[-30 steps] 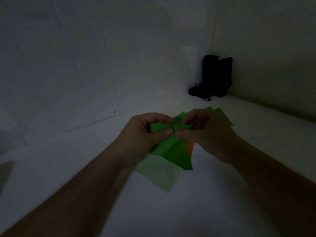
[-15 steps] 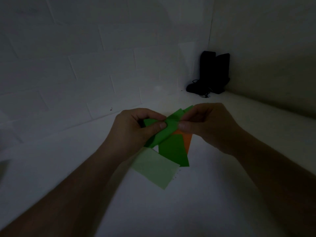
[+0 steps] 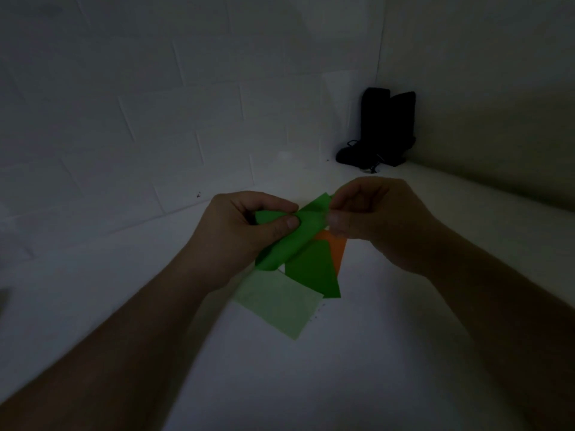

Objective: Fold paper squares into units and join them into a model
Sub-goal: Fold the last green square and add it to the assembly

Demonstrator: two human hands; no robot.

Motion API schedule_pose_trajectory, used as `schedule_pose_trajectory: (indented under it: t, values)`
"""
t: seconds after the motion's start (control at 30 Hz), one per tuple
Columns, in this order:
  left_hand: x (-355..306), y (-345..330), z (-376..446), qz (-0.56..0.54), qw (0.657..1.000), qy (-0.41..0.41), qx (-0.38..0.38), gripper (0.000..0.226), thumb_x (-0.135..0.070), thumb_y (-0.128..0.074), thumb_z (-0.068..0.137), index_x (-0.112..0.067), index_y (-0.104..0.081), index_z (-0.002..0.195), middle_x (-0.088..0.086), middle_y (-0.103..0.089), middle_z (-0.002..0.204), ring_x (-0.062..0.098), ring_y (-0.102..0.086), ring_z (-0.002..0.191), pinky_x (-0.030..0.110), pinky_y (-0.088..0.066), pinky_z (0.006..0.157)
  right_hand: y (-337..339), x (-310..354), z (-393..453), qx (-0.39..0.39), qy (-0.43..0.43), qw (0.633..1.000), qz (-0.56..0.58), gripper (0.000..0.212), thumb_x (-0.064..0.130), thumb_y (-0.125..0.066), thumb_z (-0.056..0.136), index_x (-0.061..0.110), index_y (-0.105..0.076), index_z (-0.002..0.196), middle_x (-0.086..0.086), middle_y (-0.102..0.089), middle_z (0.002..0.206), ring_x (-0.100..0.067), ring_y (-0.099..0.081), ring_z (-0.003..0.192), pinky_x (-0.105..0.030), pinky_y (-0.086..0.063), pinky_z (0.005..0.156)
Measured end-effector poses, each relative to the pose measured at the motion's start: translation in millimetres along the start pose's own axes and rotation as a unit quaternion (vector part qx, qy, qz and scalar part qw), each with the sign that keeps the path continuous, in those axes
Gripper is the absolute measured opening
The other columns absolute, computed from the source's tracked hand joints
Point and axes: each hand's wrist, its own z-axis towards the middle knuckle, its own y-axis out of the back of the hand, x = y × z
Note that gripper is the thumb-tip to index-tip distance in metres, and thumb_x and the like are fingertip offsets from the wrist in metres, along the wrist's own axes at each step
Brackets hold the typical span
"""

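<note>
Hands (image 3: 306, 225) pinching folded green paper (image 3: 294, 236)

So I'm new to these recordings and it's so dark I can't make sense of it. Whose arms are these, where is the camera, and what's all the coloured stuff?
There is no machine here. The arms belong to a person wearing a camera on their head, so you look forward and down at their own hands, and there is only this one view. The left hand and the right hand together pinch a bright green paper that they are folding, lifted above a white surface. On that surface below lie more paper pieces: a darker green sheet, an orange sheet partly hidden under it, and a pale green sheet nearest the person. In the far corner, against the white walls, stands a dark object; the light is too dim to tell what it is.
</note>
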Motion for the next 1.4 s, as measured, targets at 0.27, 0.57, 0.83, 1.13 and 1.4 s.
schedule_pose_trajectory:
  t: [0.27, 0.57, 0.83, 1.13, 1.4]
  values:
    - [1.7, -4.5, -0.2, 0.012, 1.000, 0.000, -0.017, 0.012, -0.005, -0.081, 0.079, -0.013, -0.080, 0.088, 0.006, -0.079, 0.085, 0.019, -0.077, 0.079, 0.027, -0.061, 0.069, -13.1, 2.8, -0.5, -0.027, -0.058, 0.996, 0.065, 0.039, -0.011, -0.070, 0.084, 0.016, -0.065, 0.112, -0.009, -0.076, 0.084, -0.023, -0.075, 0.085, -0.040, -0.064, 0.075]
    - [1.6, -10.9, 1.4, -0.064, 0.997, 0.015, -0.041, 0.018, -0.014, -0.080, 0.069, -0.012, -0.078, 0.087, 0.005, -0.079, 0.084, 0.016, -0.075, 0.079, 0.026, -0.059, 0.070, -34.6, -4.5, -4.8, 0.022, -0.111, 0.983, 0.147, 0.050, -0.009, -0.071, 0.085, 0.019, -0.055, 0.123, -0.010, -0.076, 0.106, -0.024, -0.075, 0.099, -0.040, -0.062, 0.080]
    - [10.5, -14.1, 2.9, -0.069, 0.995, 0.041, -0.061, 0.021, -0.018, -0.081, 0.067, -0.012, -0.078, 0.087, 0.010, -0.078, 0.086, 0.022, -0.075, 0.083, 0.031, -0.059, 0.074, -31.4, -5.4, -2.3, -0.021, -0.100, 0.984, 0.148, 0.047, -0.014, -0.067, 0.085, 0.017, -0.060, 0.119, -0.009, -0.075, 0.089, -0.025, -0.075, 0.090, -0.039, -0.062, 0.076]
    - [9.6, -14.7, 2.8, -0.052, 0.996, 0.047, -0.052, 0.013, -0.002, -0.078, 0.082, -0.011, -0.079, 0.090, 0.008, -0.080, 0.091, 0.019, -0.076, 0.086, 0.026, -0.059, 0.076, -21.9, -2.4, 2.1, -0.052, -0.081, 0.980, 0.174, 0.043, -0.014, -0.064, 0.085, 0.017, -0.062, 0.116, -0.004, -0.064, 0.072, -0.021, -0.069, 0.078, -0.041, -0.061, 0.079]
    - [6.4, -11.0, 0.7, 0.013, 0.999, 0.012, -0.051, 0.014, -0.003, -0.080, 0.081, -0.015, -0.079, 0.087, 0.001, -0.080, 0.086, 0.013, -0.076, 0.081, 0.022, -0.058, 0.072, -14.1, -3.2, 4.4, -0.078, -0.068, 0.985, 0.135, 0.024, -0.013, -0.064, 0.087, 0.010, -0.070, 0.086, -0.012, -0.068, 0.074, -0.023, -0.068, 0.073, -0.037, -0.063, 0.073]
